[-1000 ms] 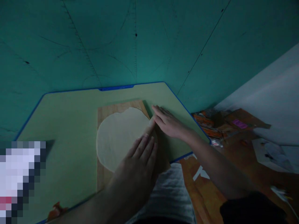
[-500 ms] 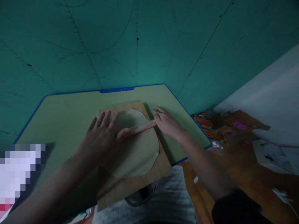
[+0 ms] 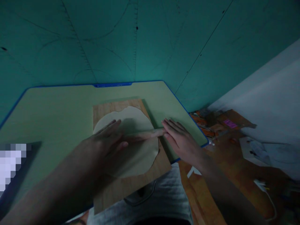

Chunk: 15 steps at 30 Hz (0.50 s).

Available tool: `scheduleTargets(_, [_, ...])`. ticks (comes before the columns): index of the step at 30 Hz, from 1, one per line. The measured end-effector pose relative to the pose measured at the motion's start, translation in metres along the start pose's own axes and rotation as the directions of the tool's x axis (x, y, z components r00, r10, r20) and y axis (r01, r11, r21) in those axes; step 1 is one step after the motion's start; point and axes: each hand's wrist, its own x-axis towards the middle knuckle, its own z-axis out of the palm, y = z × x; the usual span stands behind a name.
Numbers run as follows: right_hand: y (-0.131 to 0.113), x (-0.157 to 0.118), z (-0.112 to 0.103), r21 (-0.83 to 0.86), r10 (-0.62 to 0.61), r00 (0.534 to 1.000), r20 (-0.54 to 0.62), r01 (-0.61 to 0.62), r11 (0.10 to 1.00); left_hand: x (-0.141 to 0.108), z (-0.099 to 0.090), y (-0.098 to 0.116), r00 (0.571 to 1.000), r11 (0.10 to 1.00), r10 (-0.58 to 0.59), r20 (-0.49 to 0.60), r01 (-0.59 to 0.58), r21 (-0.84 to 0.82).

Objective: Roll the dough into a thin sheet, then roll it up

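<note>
While the left hand point(image 3: 104, 142) and right hand point(image 3: 180, 139) lie over a rolling pin point(image 3: 144, 135), the dough sheet point(image 3: 137, 161) sits broad and flat on a wooden board point(image 3: 132, 186).
Their fingers are straight and close together, laid over the pin's ends, not wrapped round; the table point(image 3: 58, 112) carries the board. Flattening looks well along, though the wavy rim may leave some evening.

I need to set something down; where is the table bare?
Widest: the table between its left blue edge and the wooden board, beyond the left forearm. A narrower strip runs behind the board. Crowded: the board, with dough, rolling pin and left hand, and the table right of it, under the right hand.
</note>
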Motion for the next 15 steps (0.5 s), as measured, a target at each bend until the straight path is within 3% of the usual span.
scheduleTargets(5, [-0.009, -0.034, -0.002, -0.055, -0.027, 0.999, -0.023, 0.026, 0.998, 0.006, -0.006, 0.003, 0.991, 0.994, -0.111, 0.072, 0.112, -0.015])
scheduleTargets(8, [-0.013, -0.038, -0.004, -0.041, -0.021, 0.998, -0.059, 0.019, 0.999, 0.009, 0.001, -0.001, 0.993, 0.992, -0.11, 0.038, 0.107, 0.069])
scheduleTargets(12, [-0.018, -0.011, -0.007, -0.04, 0.021, 0.998, -0.067, -0.024, 0.999, 0.013, 0.019, -0.015, 0.992, 0.966, 0.086, -0.093, -0.061, 0.25])
scheduleTargets(15, [-0.021, 0.019, -0.001, -0.027, 0.062, 0.997, -0.043, -0.063, 0.998, 0.013, 0.029, -0.023, 0.982, 0.934, 0.135, -0.128, -0.083, 0.349])
